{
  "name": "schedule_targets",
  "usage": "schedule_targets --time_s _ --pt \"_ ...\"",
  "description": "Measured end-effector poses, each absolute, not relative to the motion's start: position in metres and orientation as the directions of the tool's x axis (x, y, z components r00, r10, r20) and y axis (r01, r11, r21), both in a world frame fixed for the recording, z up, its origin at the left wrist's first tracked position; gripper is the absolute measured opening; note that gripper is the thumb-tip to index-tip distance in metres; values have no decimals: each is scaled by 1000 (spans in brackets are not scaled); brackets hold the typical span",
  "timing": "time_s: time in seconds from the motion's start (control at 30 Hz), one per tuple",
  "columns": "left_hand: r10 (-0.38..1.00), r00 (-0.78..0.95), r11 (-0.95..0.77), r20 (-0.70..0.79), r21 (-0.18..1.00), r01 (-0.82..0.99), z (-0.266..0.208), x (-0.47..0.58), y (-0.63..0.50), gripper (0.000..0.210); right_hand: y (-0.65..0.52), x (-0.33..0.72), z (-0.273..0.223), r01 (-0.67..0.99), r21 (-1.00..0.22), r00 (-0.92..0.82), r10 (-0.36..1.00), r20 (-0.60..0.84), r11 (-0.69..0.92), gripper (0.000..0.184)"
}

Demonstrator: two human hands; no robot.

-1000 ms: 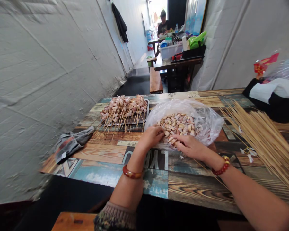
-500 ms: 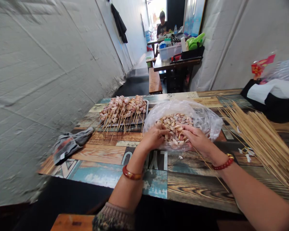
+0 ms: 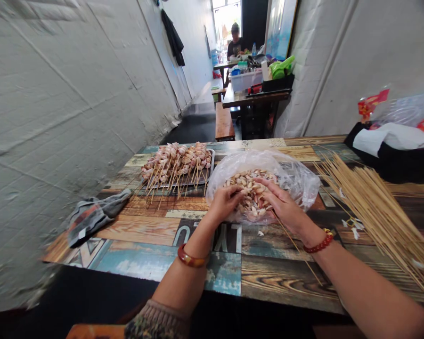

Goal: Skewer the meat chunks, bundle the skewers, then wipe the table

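Observation:
In the head view, a clear plastic bag (image 3: 297,181) lies spread on the table, filled with pale oval pieces (image 3: 252,207) that look like unpeeled garlic cloves. My left hand (image 3: 228,202) is over the bag's near left side, its thumb and fingertips pinched together among the cloves; what they hold is too small to make out. On the right, my right hand (image 3: 282,205) grips a thin bamboo skewer (image 3: 300,254), whose length slants down toward the table's near edge. The skewer's other end is hidden by the fingers and cloves.
Loaded skewers (image 3: 175,165) are piled on a metal tray (image 3: 212,162) at left. A grey cloth (image 3: 97,216) lies near the wall. Many bare bamboo skewers (image 3: 378,212) lie at right, before a black bag (image 3: 381,162). A person (image 3: 235,47) sits far back.
The whole view has shifted slightly. My right hand's fingers have stretched farther over the cloves, and the skewer in it now stands a little steeper. My left hand stays at the bag.

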State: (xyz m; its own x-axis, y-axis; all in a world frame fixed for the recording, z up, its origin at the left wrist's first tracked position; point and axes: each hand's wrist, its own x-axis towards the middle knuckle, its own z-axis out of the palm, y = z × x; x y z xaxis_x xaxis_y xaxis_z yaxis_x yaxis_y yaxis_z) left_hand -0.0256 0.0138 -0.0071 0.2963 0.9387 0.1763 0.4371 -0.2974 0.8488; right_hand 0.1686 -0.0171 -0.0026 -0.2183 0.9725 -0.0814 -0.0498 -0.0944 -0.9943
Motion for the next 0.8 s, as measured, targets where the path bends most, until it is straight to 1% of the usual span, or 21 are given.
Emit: schedule_targets --time_s 0.07,0.13,0.2,0.3,0.37,0.47,0.57,0.67,0.73,0.8 --pt "963 247 -173 103 944 282 -4 -23 10 27 -18 167 -2 -68 -993 -221 972 -74 -92 51" --pt "972 233 -52 21 990 129 1 -20 7 32 -19 165 -2 -100 -989 -219 972 -87 -112 46" --pt "976 217 16 -21 1000 25 4 -18 5 34 -20 163 0 -138 -980 -222 969 -108 -141 41" --pt "982 186 35 -22 997 -64 7 -17 4 34 -21 161 2 -164 -972 -245 962 -123 -166 37" --pt "983 180 53 -29 990 -132 7 -15 4 32 -20 161 2 -125 -982 -242 965 -105 -139 36" --pt "975 212 121 -71 965 -232 8 -12 2 30 -18 161 -3 -6 -1000 -191 981 -20 -21 36" --pt "959 251 203 -132 938 -281 10 -9 -1 27 -15 162 -10 69 -996 -167 985 47 60 37" --pt "944 271 258 -187 931 -258 11 -6 -4 30 -15 162 -14 72 -991 -220 971 93 112 40" --pt "932 312 263 -187 939 -221 10 -5 -5 35 -17 160 -14 63 -986 -253 958 134 155 41" --pt "915 364 268 -175 937 -222 9 -4 -6 40 -20 157 -13 61 -982 -277 948 155 178 41"
